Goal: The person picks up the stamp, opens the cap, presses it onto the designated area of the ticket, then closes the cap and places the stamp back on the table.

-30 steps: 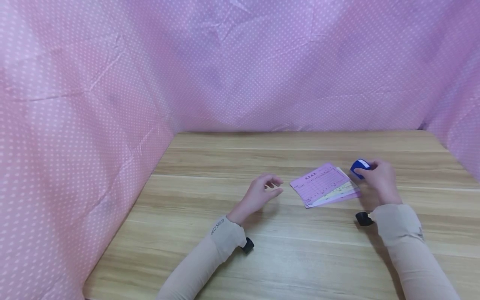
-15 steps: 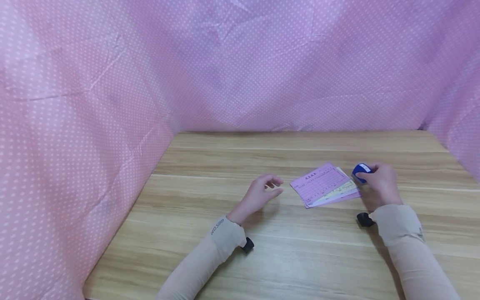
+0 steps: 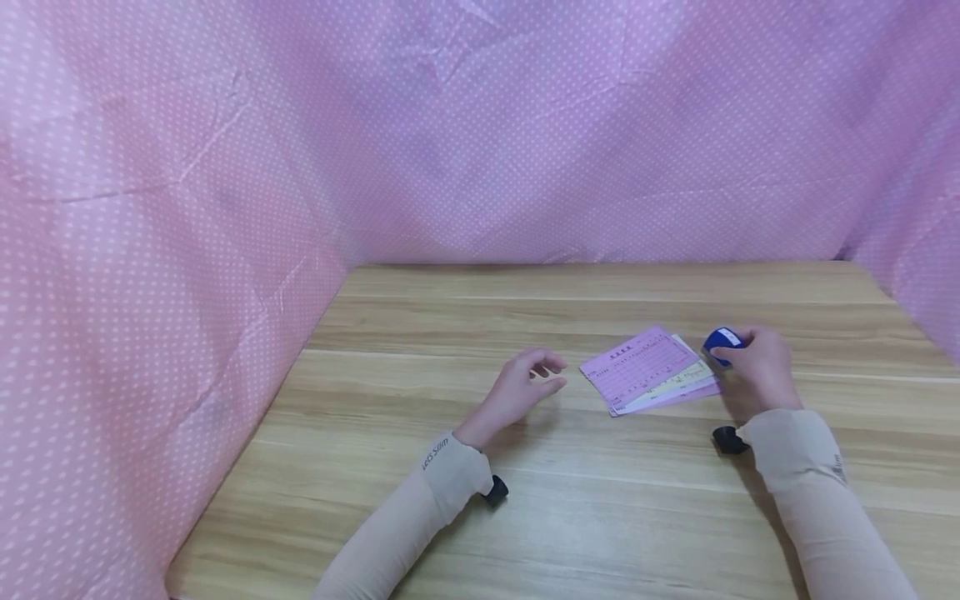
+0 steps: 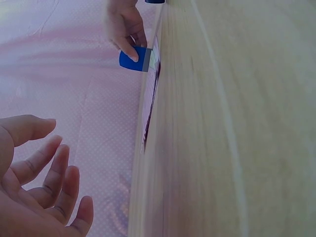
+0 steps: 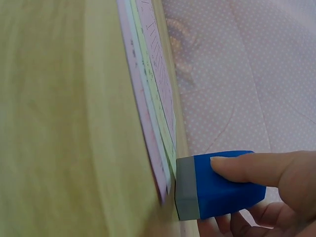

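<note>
My right hand (image 3: 763,360) pinches a blue and grey block-shaped stamp (image 3: 724,340), thumb on one side and fingers on the other. In the right wrist view the grey base of the stamp (image 5: 212,187) faces the table at the corner of the paper slips; whether it touches them I cannot tell. Fanned slips of pink, white and yellow paper (image 3: 637,365), printed with lines and text, lie on the table. Left of them, my left hand (image 3: 517,387) hovers with loosely bent fingers and holds nothing. In the left wrist view, these fingers (image 4: 54,177) are spread apart.
The wood-grain table (image 3: 600,517) stretches under both arms. A pink polka-dot cloth (image 3: 480,133) hangs behind it and along both sides. A small black camera (image 3: 495,492) is strapped to the left wrist, another black camera (image 3: 729,439) to the right.
Over the first half second my right hand brings the stamp slightly down and nearer to me, beside the slips. Since then it has barely moved. My left hand and the slips stay put.
</note>
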`<state>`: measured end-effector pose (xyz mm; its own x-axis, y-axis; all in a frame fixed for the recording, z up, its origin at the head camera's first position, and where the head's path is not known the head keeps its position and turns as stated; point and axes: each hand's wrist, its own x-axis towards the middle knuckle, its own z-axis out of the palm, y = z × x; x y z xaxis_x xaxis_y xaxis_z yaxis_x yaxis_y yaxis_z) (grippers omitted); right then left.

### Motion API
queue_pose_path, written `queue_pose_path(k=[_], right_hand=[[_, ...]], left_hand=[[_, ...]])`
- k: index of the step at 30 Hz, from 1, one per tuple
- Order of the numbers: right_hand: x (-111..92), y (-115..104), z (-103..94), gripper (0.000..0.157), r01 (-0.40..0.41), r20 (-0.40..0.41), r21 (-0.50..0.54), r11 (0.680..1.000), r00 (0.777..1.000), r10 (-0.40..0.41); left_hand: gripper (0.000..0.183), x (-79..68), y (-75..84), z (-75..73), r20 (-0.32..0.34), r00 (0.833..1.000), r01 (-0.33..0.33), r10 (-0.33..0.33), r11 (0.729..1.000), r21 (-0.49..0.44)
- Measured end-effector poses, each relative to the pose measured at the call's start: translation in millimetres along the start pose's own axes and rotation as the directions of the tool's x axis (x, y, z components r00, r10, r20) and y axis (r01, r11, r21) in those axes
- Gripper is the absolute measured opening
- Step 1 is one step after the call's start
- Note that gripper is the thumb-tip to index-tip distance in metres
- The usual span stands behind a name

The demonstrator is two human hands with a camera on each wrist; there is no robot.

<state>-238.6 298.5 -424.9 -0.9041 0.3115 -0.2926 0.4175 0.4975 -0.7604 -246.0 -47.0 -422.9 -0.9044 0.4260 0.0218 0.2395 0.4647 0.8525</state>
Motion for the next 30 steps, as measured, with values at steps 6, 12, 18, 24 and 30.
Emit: queue_pose_path(k=[6,12,18,24,30], right_hand=[[0.0,0.8,-0.6,0.062,-0.002,-0.003,-0.005,1.0,1.0,0.002],[0.6,0.5,-0.5,0.062,0.006,-0.024,-0.007,1.0,1.0,-0.007],[0.2,-0.8,-0.3,0.062,0.022,-0.044,-0.047,0.999,0.999,-0.024],[-2.0,-3.1,-1.3,0.064,0.021,-0.038,-0.064,0.998,0.999,-0.023],[-6.1,-7.6,-5.1,0.06,0.092,-0.042,-0.11,0.99,0.994,-0.097]], left_hand=[[0.023,-0.2,0.4,0.3,-0.002,1.0,-0.006,0.006,1.0,0.004],[0.022,-0.2,0.2,1.0,0.0,1.0,-0.013,0.013,1.0,0.006],[0.023,-0.8,0.8,0.9,0.004,1.0,0.013,-0.013,1.0,-0.004],[0.023,-0.9,1.2,0.8,0.003,1.0,0.005,-0.005,1.0,0.0],[0.022,-0.7,1.0,0.3,0.003,1.0,0.01,-0.01,1.0,-0.001]])
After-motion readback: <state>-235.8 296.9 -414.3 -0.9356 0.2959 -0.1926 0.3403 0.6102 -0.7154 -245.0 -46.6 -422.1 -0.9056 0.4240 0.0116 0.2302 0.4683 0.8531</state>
